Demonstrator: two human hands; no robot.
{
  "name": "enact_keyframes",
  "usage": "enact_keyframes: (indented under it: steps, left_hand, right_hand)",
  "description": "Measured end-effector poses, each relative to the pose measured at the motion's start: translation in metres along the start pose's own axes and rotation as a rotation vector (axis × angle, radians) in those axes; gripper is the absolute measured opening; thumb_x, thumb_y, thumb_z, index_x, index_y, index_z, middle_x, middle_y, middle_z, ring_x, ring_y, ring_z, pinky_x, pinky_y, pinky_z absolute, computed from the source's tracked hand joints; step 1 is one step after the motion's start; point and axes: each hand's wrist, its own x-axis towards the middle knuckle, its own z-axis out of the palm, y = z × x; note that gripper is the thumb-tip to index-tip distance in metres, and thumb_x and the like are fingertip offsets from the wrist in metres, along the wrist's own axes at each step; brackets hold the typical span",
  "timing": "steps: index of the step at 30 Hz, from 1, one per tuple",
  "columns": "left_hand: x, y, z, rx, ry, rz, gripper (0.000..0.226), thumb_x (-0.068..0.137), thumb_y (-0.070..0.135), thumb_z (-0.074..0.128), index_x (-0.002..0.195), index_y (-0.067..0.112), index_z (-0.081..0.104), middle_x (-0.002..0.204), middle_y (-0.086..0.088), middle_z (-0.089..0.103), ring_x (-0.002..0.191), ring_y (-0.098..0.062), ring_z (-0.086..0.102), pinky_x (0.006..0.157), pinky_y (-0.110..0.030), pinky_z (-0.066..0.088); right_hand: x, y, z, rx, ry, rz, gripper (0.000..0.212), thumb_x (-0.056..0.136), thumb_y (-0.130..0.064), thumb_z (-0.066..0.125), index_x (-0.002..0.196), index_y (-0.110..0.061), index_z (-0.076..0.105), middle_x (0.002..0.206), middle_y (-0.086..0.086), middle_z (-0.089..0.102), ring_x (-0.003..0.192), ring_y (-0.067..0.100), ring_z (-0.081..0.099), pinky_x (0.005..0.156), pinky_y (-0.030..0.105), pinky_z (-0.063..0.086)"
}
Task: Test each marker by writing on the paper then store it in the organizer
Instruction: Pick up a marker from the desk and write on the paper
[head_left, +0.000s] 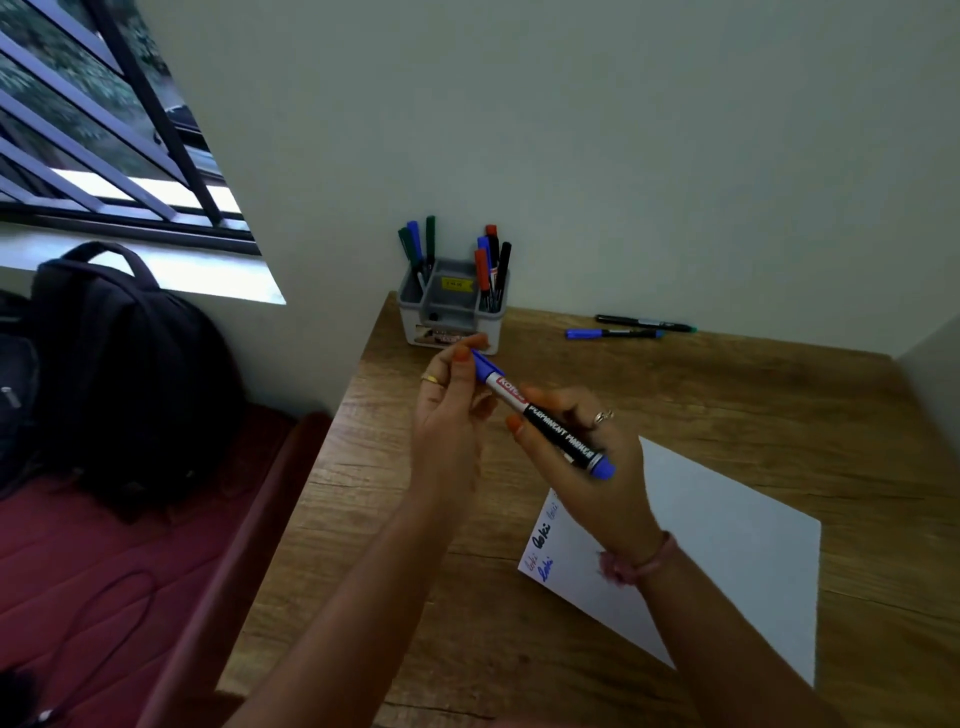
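A blue permanent marker (556, 427) with a black barrel is held above the wooden desk (727, 405). My right hand (587, 457) grips its barrel. My left hand (452, 410) pinches the blue cap end with its fingertips. The white paper (727, 545) lies under my right wrist, with a few written words near its left edge. The grey organizer (452, 306) stands at the desk's back left corner and holds several markers in its left and right compartments. Two loose markers, a blue one (613, 333) and a black one (644, 322), lie by the wall.
The desk sits in a corner between two walls. To its left are a dark red seat (104, 571) and a black backpack (114, 374) below a barred window (93, 130). A cable lies on the seat.
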Motion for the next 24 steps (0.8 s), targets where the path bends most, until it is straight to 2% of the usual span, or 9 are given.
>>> enact_keyframes:
  steps: [3, 6, 11, 14, 17, 21, 24]
  left_hand:
    - [0.0, 0.001, 0.004, -0.127, 0.074, -0.081, 0.021, 0.094, 0.022, 0.049, 0.106, 0.015, 0.065, 0.085, -0.003, 0.066, 0.076, -0.01, 0.063, 0.062, -0.02, 0.053]
    - [0.0, 0.003, 0.006, -0.19, 0.074, -0.111, 0.025, 0.093, 0.02, 0.05, 0.112, 0.011, 0.063, 0.084, -0.005, 0.069, 0.075, -0.012, 0.065, 0.061, -0.021, 0.055]
    - [0.006, 0.006, 0.007, -0.193, 0.065, -0.108, 0.026, 0.093, 0.019, 0.05, 0.113, 0.009, 0.062, 0.087, -0.006, 0.07, 0.079, -0.012, 0.067, 0.061, -0.021, 0.054]
    - [0.009, 0.004, 0.006, -0.191, 0.044, -0.104, 0.025, 0.093, 0.019, 0.049, 0.112, 0.011, 0.062, 0.086, -0.005, 0.071, 0.081, -0.012, 0.067, 0.062, -0.021, 0.054]
    - [0.012, 0.001, 0.004, -0.227, 0.036, -0.106, 0.025, 0.091, 0.02, 0.05, 0.112, 0.013, 0.062, 0.09, -0.007, 0.069, 0.083, -0.013, 0.066, 0.064, -0.021, 0.054]
    - [0.018, -0.003, -0.004, -0.212, 0.016, -0.138, 0.032, 0.09, 0.012, 0.051, 0.122, 0.014, 0.056, 0.101, -0.01, 0.07, 0.092, -0.018, 0.068, 0.065, -0.025, 0.056]
    - [0.029, 0.001, -0.015, -0.096, 0.005, -0.098, 0.033, 0.085, 0.01, 0.056, 0.118, 0.014, 0.057, 0.097, -0.005, 0.071, 0.091, -0.019, 0.069, 0.068, -0.027, 0.057]
  right_hand:
    - [-0.005, 0.005, 0.012, -0.075, 0.103, -0.004, 0.024, 0.081, -0.021, 0.065, 0.104, -0.013, 0.063, 0.095, -0.009, 0.067, 0.084, 0.006, 0.067, 0.071, 0.018, 0.053]
    - [-0.005, 0.006, 0.018, -0.064, 0.182, 0.004, 0.023, 0.081, -0.021, 0.065, 0.102, -0.014, 0.063, 0.092, -0.011, 0.066, 0.083, 0.004, 0.067, 0.072, 0.015, 0.052]
    - [-0.004, 0.003, 0.028, 0.049, 0.265, 0.062, 0.025, 0.079, -0.004, 0.068, 0.099, -0.017, 0.062, 0.092, -0.024, 0.067, 0.091, 0.0, 0.065, 0.077, 0.012, 0.05]
    - [-0.001, 0.002, 0.034, 0.143, 0.31, 0.125, 0.021, 0.079, 0.001, 0.067, 0.096, -0.01, 0.064, 0.091, -0.018, 0.069, 0.09, 0.007, 0.067, 0.076, 0.017, 0.052]
    - [0.004, 0.0, 0.036, 0.189, 0.321, 0.151, 0.016, 0.079, 0.003, 0.066, 0.095, -0.001, 0.064, 0.089, -0.012, 0.071, 0.088, 0.01, 0.068, 0.075, 0.018, 0.053]
    - [0.015, 0.005, 0.034, 0.29, 0.329, 0.299, 0.015, 0.078, -0.01, 0.068, 0.091, -0.016, 0.069, 0.088, -0.003, 0.073, 0.086, 0.013, 0.069, 0.072, 0.022, 0.055]
    - [0.021, 0.021, 0.023, 0.317, 0.177, 0.457, 0.024, 0.08, -0.009, 0.068, 0.101, -0.02, 0.067, 0.094, 0.001, 0.072, 0.085, 0.012, 0.069, 0.071, 0.021, 0.054]
